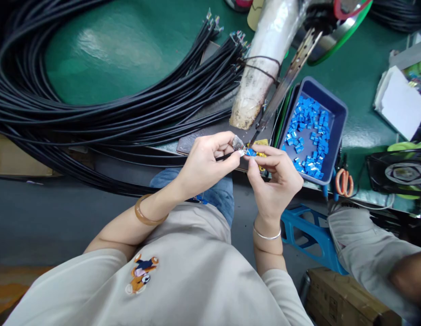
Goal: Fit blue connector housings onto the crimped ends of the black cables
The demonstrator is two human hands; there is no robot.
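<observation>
My left hand (213,156) is closed on the end of a black cable (176,160), whose thin wires stick out between the fingertips. My right hand (275,174) pinches a small blue connector (250,152) against those wire ends. Just above the connector is the tip of a soldering iron (276,97), mounted pointing down beside a wrapped white tube (261,63). Whether the tip touches the wires I cannot tell. A yellow piece (261,156) shows behind my right fingers. Many black cables (145,104) with stripped ends lie bundled to the left.
A dark blue tray (339,113) of small blue connectors (312,117) stands to the right. Beyond it are orange-handled scissors (344,182), a black fan (400,173) and white paper (397,102). A blue stool (308,235) and another person's leg (366,240) are at lower right.
</observation>
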